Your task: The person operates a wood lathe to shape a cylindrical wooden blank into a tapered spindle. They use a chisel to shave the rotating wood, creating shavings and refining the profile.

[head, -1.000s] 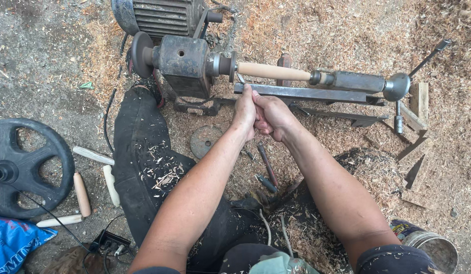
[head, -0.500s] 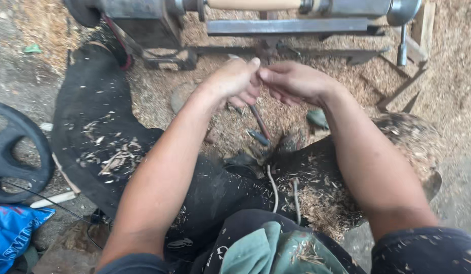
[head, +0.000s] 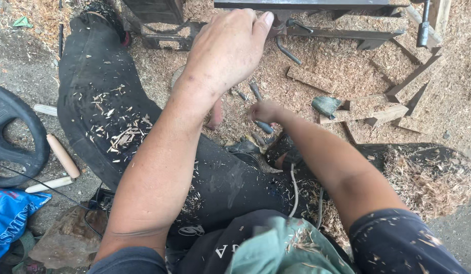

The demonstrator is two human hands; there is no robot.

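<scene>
My left hand (head: 228,48) is raised with its back to the camera. Its thumb and curled fingers sit against the grey metal rail (head: 306,5) of a lathe bed at the top edge, and the fingertips are hidden. Lower down, my right hand (head: 266,110) reaches to the sawdust-covered ground and closes on the dark handle of a chisel (head: 264,126). Two more slim metal tools (head: 255,90) lie in the shavings just beyond it. My black trouser leg (head: 108,111), flecked with wood chips, stretches out to the left.
A black wheel-shaped disc (head: 12,137) and turned wooden sticks (head: 63,155) lie at the left, above a blue bag (head: 12,213). Scrap wood blocks (head: 392,111) and a grey-green metal piece (head: 326,105) sit at the right. A shavings pile (head: 428,172) is nearby.
The view has tilted down, so the lathe has left the frame. My hands have parted: the left rose to the rail and the right dropped to the tools on the ground.
</scene>
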